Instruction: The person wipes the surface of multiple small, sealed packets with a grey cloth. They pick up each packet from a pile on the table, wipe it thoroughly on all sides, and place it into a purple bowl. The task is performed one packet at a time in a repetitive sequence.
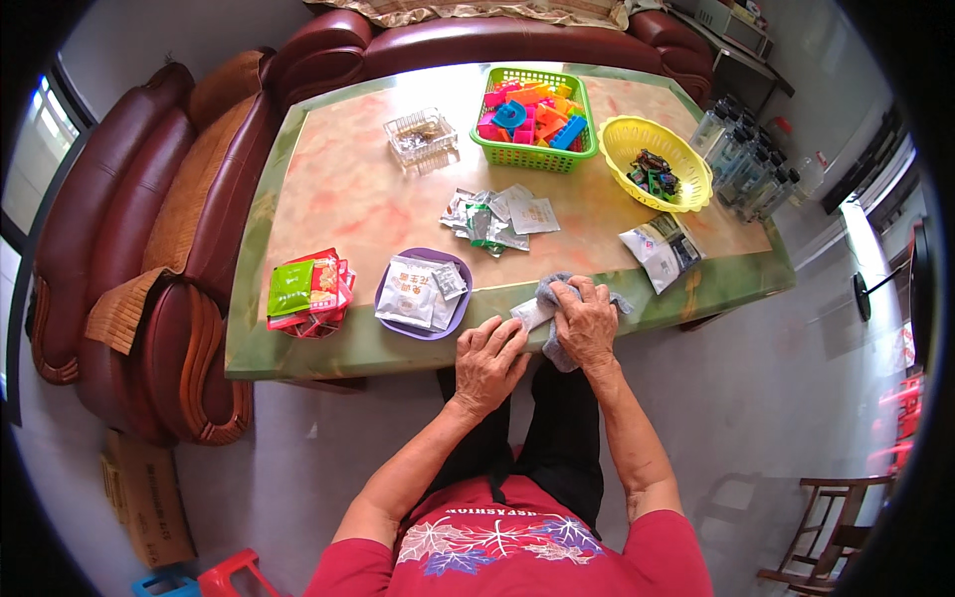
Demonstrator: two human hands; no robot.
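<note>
My right hand [587,323] grips a bunched grey cloth [558,350] at the near edge of the table. The cloth rests on or against a small white packet [531,314], partly covered by it. My left hand [487,364] lies with fingers stretched out over the table edge, fingertips close to the packet's left end, holding nothing visible. Just left of it stands a purple dish [383,320] with white sachets [410,291] in it. Beyond the hands is a loose pile of silver, green and white sachets [497,221].
Red and green packets [308,292] are stacked at left. Farther back stand a clear box [420,141], a green basket [537,156] of colourful plastic pieces and a yellow bowl [622,134]. A white-and-dark pouch [662,253] and several bottles [741,164] are at right.
</note>
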